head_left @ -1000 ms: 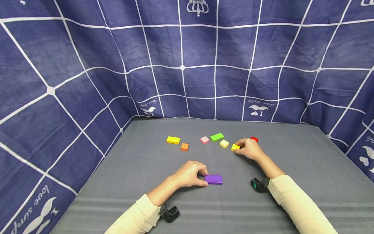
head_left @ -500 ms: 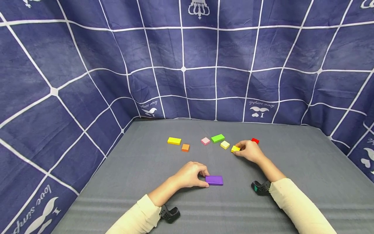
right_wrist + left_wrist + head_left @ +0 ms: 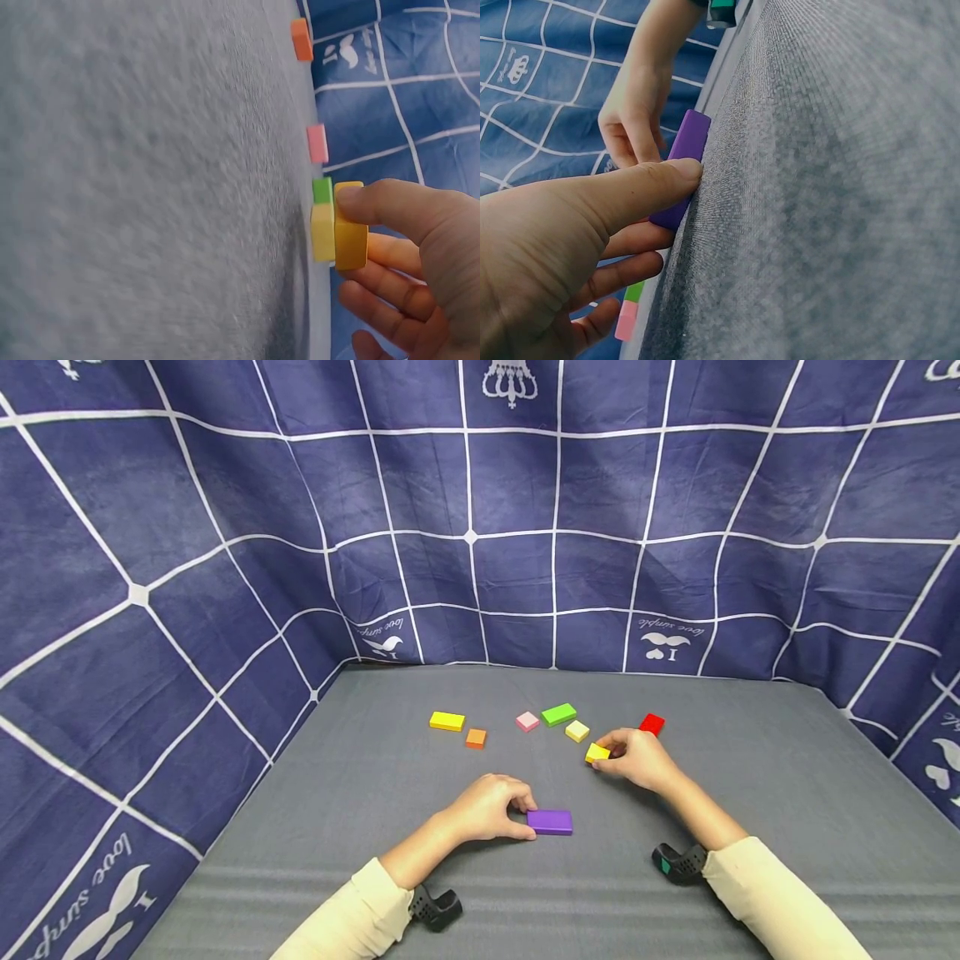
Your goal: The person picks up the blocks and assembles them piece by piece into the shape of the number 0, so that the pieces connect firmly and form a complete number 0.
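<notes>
On the grey tabletop, my left hand (image 3: 487, 808) pinches the left end of a purple rectangular block (image 3: 550, 822) between thumb and fingers. The left wrist view shows the thumb across that purple block (image 3: 691, 135), which lies at the cloth surface. My right hand (image 3: 637, 758) holds a small golden-yellow block (image 3: 597, 753) by thumb and fingertips. In the right wrist view this yellow block (image 3: 351, 244) appears slightly off the table. Near it are a pale yellow block (image 3: 577, 731) and a red block (image 3: 652, 724), the latter partly behind the right hand.
Farther back lie a green rectangular block (image 3: 558, 715) and a pink square block (image 3: 527, 721). To the left are a longer yellow block (image 3: 447, 721) and an orange square block (image 3: 476, 739). A blue gridded curtain (image 3: 510, 568) encloses the back and sides of the table.
My right hand has drawn the golden-yellow block slightly left and nearer to me, uncovering more of the red block. The left hand keeps its grip on the purple block in place.
</notes>
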`<state>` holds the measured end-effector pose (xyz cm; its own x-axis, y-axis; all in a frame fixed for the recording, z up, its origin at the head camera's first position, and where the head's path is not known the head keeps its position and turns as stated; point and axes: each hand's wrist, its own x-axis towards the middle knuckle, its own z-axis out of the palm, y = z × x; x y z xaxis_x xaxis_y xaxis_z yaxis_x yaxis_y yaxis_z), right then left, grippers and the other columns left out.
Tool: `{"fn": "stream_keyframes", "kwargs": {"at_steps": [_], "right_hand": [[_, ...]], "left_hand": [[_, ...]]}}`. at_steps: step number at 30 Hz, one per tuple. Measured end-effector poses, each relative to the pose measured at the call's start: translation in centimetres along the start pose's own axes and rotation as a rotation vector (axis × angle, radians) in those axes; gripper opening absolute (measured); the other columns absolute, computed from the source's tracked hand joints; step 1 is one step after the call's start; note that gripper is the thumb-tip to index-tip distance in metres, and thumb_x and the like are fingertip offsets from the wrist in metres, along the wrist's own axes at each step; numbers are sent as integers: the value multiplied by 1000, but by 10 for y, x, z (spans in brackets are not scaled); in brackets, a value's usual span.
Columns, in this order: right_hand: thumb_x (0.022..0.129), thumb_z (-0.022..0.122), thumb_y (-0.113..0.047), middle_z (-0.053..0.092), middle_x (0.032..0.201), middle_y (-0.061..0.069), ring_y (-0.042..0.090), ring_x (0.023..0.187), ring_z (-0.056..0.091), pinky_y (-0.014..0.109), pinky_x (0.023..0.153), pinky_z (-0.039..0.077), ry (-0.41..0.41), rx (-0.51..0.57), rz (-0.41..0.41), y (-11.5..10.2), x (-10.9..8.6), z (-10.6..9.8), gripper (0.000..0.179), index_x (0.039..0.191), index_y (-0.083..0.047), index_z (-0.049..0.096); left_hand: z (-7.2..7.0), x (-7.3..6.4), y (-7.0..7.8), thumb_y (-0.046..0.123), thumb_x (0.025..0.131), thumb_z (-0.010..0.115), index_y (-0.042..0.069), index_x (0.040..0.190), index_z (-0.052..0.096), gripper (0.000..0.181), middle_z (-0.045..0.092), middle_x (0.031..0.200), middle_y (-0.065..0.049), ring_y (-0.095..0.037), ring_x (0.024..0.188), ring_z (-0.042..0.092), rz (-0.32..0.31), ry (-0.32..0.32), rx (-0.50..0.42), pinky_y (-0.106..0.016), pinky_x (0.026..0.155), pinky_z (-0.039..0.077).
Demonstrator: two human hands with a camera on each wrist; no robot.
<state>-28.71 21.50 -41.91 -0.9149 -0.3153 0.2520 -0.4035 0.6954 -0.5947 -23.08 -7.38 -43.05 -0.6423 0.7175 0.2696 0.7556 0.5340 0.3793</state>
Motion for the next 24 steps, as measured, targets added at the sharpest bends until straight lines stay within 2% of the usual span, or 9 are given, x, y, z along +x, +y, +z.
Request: {"fn": "stream_keyframes", "kwargs": {"at_steps": [10,24], "right_hand": [[71,84,-14,66,80,0,14,73,58,28,64,47,-4,37,-20,-11,-13,7,23,89,-5,74],[72,85,-16,64,81,-5,14,74,56,27,63,45,-52,24,-52,-24,-30,15,23,90,-8,74]], "left_hand": [[-1,0,1,28,71,87,16,89,71,27,69,82,9,0,78,60,-1,4,-11,-14,73,44],[-1,-1,1,27,71,87,15,88,71,26,68,82,9,1,77,59,-3,6,-17,-14,73,45]]}}
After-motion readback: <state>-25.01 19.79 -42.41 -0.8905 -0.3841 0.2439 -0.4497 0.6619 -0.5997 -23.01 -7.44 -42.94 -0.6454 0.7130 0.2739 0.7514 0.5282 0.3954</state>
